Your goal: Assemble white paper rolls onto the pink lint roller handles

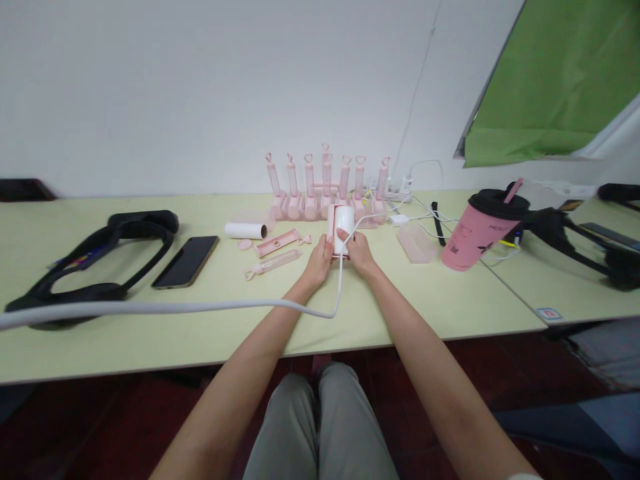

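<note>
Both my hands are together over the middle of the table. My left hand (319, 260) is closed on the left side of a pink casing (331, 220). My right hand (361, 253) closes from the right on a white roll (344, 225), which lies lengthwise against the casing. Whether the roll is fully seated in it I cannot tell. To the left of my hands lie a loose white roll (246, 231) with a brown core, a long pink part (277, 243), a clear pink handle (273, 265) and a small pink disc (245, 245).
Behind my hands stands a row of several pink pieces with upright clear handles (309, 180). Rightward are a clear pink box (417, 243), cables, and a pink cup (477, 233). A phone (186, 262) and black headgear (125, 287) lie left. A white cable (200, 307) crosses the foreground.
</note>
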Tool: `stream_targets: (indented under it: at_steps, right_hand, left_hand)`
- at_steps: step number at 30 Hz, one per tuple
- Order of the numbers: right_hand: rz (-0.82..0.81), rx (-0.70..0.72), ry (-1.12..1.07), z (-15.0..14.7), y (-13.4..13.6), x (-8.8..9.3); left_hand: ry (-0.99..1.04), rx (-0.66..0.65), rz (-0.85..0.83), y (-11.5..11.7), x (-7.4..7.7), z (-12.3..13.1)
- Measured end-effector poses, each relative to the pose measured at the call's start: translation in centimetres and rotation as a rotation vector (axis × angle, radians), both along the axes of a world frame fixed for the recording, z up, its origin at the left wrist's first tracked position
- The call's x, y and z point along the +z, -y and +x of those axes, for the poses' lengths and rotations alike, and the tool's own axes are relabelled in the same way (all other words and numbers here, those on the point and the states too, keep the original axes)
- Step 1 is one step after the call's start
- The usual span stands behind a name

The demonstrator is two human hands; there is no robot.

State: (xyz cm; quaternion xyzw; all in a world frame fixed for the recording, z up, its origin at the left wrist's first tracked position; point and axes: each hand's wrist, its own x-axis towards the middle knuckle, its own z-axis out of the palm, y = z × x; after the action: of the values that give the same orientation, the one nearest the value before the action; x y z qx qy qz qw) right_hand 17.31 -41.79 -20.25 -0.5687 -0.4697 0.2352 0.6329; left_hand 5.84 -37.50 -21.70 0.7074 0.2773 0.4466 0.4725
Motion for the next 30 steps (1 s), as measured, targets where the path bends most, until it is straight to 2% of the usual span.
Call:
stream_targets:
  at_steps: [3,8,11,15,17,19,21,26,30]
  right_hand:
    - [-0.010,0.053,-0.126,0.2,-0.5,-0.4]
    - [-0.014,0.155,-0.271,0.4,-1.0,-0.8]
    - [-0.044,0.177,-0.264,-0.1,-1.0,-0.8]
    - [-0.155,0.230,-0.203,-1.0,-1.1,-0.8]
    - [-0.179,0.242,-0.199,-1.1,-1.2,-0.7]
    - [-0.204,0.246,-0.216,-1.1,-1.3,-0.6]
    - [-0.204,0.245,-0.267,-1.1,-1.4,-0.4]
    - [-0.092,0.193,-0.442,-1.3,-1.7,-0.4]
    - [-0.100,0.232,-0.505,-1.5,-2.0,-0.8]
  left_hand:
    - [-0.051,-0.085,0.028,0.0,-0.1,0.1]
    - [-0.088,-0.087,0.073,0.4,0.3,0.1]
    - [-0.224,-0.006,0.150,0.1,1.0,-0.7]
    - [-0.508,0.199,0.266,-0.9,2.1,-2.4]
    - [-0.547,0.250,0.304,-1.3,2.6,-3.0]
    - [-0.493,0.257,0.285,-1.4,2.8,-3.1]
    - [-0.354,0.259,0.198,-1.4,2.6,-2.5]
    - [0.122,0.201,-0.243,-0.5,1.2,0.0]
    - [0.280,0.093,-0.395,0.1,0.5,1.1]
